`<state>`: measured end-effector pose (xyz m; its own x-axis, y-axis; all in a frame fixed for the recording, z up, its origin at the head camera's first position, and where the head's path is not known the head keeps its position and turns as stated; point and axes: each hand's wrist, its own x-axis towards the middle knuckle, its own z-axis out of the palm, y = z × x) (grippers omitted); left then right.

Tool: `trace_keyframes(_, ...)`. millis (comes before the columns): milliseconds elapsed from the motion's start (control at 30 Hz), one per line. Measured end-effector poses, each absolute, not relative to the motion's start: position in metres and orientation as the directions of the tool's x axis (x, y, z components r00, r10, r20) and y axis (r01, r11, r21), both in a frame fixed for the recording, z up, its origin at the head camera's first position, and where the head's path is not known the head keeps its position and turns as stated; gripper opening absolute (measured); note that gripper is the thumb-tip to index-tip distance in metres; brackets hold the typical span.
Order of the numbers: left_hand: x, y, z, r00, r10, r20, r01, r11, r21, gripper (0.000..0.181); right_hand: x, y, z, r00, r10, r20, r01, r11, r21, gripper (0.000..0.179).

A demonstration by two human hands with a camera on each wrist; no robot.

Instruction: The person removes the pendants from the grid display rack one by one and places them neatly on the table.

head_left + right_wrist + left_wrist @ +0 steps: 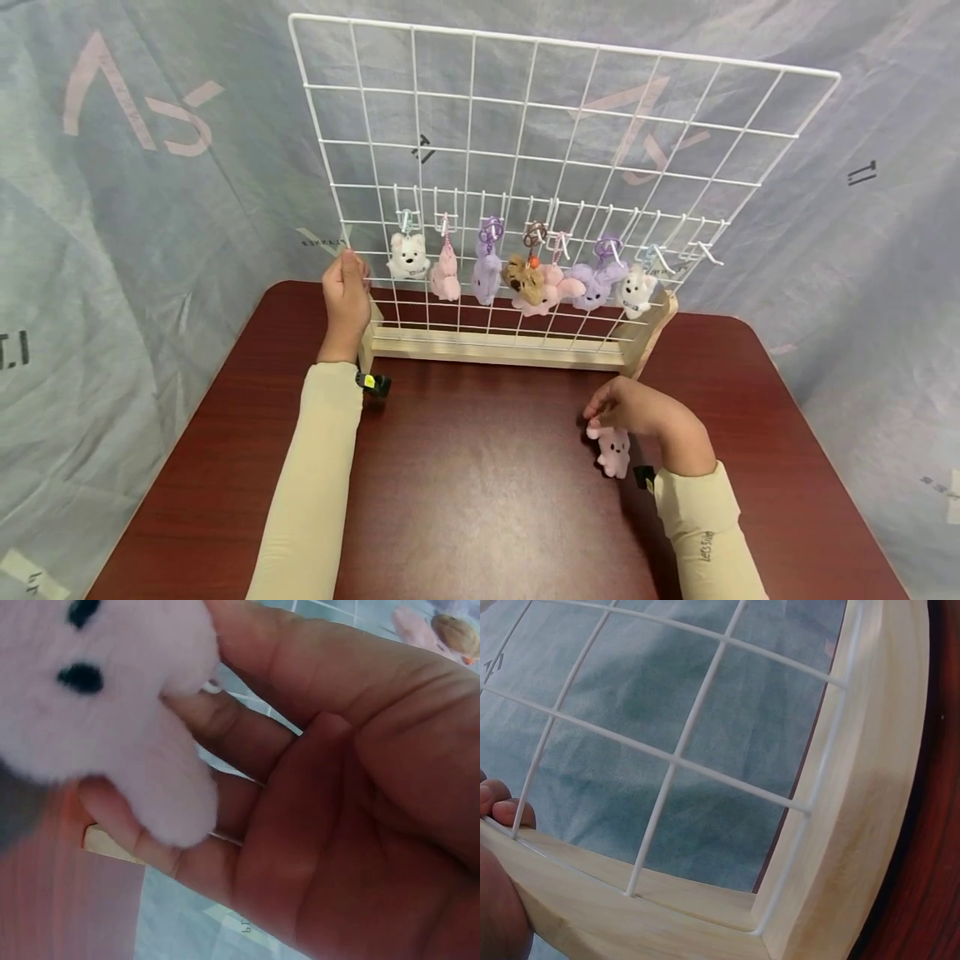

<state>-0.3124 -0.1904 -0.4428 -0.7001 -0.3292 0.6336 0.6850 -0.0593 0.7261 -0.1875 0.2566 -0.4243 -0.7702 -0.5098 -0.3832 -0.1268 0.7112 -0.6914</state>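
We've got pink plush (614, 452) & wire rack (517, 157)
Our R hand (641, 412) pinches plush over tbl (480, 483); L hand (347, 293) grips rack's L side.

Head camera: set above the table (465, 500), facing forward and down; whole wire grid (517, 157) visible. Left wrist camera: close, tilted, facing through the grid past its wooden stand (885, 712), shared with head view near 8 o'clock. Right wrist camera: very close to pink plush toy (97, 705) at 10 o'clock.
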Motion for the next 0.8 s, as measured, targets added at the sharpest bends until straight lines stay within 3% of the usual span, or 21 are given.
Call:
trace_keyframes(300, -0.309, -0.191, -0.447, -0.697, -0.287, 0.657, 0.686, -0.002, 0.728, 0.054, -0.185, 0.257, -0.433, -0.769, -0.481, -0.421, -0.078, 0.724, -0.685, 0.028)
trace_keyframes(800, -0.308, -0.191, -0.442, -0.700, -0.297, 0.650, 0.690, -0.049, 0.722, 0.053, -0.185, 0.255, -0.432, -0.828, -0.381, -0.412, -0.054, 0.785, -0.618, 0.043)
